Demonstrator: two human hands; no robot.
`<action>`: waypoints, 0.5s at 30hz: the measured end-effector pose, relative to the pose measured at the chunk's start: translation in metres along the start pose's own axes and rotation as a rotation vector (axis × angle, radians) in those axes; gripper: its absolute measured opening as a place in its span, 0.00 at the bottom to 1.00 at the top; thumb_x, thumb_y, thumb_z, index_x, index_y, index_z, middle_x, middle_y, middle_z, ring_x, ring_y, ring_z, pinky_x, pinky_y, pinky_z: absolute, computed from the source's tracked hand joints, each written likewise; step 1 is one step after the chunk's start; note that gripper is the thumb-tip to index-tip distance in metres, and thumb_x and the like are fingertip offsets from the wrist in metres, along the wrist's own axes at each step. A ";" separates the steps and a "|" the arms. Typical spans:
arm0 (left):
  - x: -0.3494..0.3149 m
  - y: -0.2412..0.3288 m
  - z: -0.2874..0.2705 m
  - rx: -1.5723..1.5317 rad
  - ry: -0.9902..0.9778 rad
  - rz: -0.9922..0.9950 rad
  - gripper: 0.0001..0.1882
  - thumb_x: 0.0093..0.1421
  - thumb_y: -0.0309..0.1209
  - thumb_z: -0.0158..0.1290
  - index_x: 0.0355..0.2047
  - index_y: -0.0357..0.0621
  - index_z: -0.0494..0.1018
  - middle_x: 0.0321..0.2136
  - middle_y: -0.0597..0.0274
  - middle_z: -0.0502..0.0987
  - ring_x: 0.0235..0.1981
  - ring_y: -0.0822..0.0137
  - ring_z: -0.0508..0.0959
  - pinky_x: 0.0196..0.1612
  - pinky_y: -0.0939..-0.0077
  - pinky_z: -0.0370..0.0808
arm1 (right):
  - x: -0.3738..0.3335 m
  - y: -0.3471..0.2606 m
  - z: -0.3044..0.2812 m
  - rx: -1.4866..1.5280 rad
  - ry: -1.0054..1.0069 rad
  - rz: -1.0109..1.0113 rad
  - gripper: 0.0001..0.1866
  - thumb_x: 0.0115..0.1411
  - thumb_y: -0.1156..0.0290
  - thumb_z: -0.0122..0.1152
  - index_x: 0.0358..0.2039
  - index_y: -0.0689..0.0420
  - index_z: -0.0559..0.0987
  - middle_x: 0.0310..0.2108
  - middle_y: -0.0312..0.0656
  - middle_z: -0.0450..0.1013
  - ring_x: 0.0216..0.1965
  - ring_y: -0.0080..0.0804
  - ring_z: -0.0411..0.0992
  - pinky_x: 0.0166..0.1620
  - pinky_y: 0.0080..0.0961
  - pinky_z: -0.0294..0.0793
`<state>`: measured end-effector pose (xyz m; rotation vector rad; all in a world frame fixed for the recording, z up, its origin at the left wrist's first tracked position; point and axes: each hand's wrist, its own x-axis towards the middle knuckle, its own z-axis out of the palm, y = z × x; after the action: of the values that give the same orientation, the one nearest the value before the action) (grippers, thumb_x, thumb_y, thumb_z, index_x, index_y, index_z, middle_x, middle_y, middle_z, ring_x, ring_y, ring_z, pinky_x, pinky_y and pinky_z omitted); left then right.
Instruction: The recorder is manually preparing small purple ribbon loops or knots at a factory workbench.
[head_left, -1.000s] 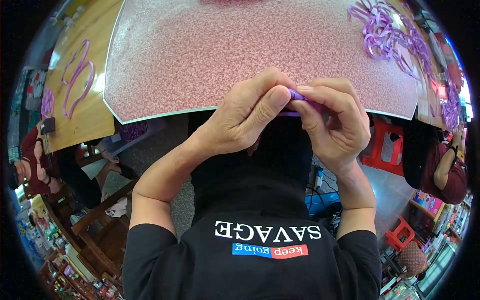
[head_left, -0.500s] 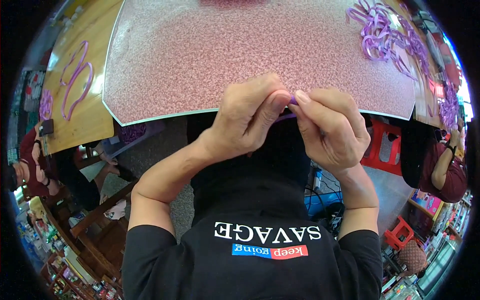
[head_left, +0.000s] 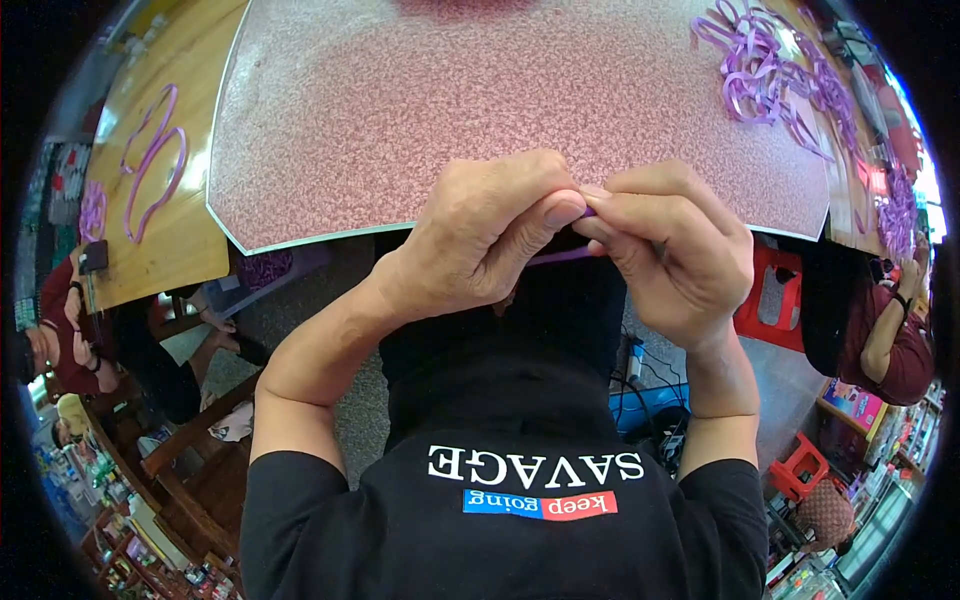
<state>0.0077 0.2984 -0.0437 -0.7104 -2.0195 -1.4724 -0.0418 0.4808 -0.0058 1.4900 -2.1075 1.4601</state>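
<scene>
My left hand (head_left: 485, 235) and my right hand (head_left: 690, 250) meet fingertip to fingertip just over the near edge of the speckled pink mat (head_left: 480, 120). Both are closed in a pinch on a narrow purple ribbon (head_left: 560, 257). A small bit of it shows between the fingertips, and a stretch hangs below them against my dark clothes. My fingers cover most of the pinched part, so how it is folded or joined cannot be made out.
A tangled heap of purple ribbons (head_left: 755, 85) lies at the mat's far right. Looped ribbons (head_left: 150, 165) rest on the wooden table (head_left: 200, 255) to the left. People sit at both sides; a red stool (head_left: 770, 285) stands right of my right hand.
My right hand has shifted slightly to the right and its fingers have bent differently around the ribbon. More of the hanging stretch shows below. My left hand has turned a little.
</scene>
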 end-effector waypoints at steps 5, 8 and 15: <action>-0.010 0.003 0.003 -0.179 -0.061 -0.388 0.12 0.71 0.34 0.45 0.34 0.39 0.71 0.20 0.63 0.70 0.19 0.72 0.72 0.21 0.74 0.67 | -0.006 0.010 0.012 -0.118 0.023 -0.093 0.08 0.54 0.84 0.66 0.36 0.66 0.79 0.33 0.46 0.75 0.29 0.25 0.75 0.27 0.17 0.78; -0.008 0.003 0.001 -0.264 -0.070 -0.546 0.12 0.71 0.35 0.43 0.37 0.38 0.71 0.23 0.66 0.71 0.25 0.76 0.72 0.26 0.76 0.68 | -0.012 0.017 0.017 0.060 0.061 0.138 0.09 0.56 0.87 0.62 0.38 0.67 0.77 0.36 0.45 0.73 0.31 0.26 0.75 0.31 0.17 0.80; -0.009 0.005 0.001 -0.428 -0.021 -0.501 0.11 0.70 0.33 0.47 0.43 0.38 0.72 0.29 0.68 0.72 0.31 0.80 0.70 0.34 0.82 0.69 | -0.014 0.012 0.015 0.274 0.191 0.348 0.11 0.54 0.81 0.68 0.38 0.63 0.79 0.37 0.41 0.75 0.34 0.22 0.75 0.35 0.15 0.77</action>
<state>0.0172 0.2998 -0.0466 -0.3851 -2.0058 -2.2355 -0.0392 0.4782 -0.0292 1.0360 -2.1952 1.9948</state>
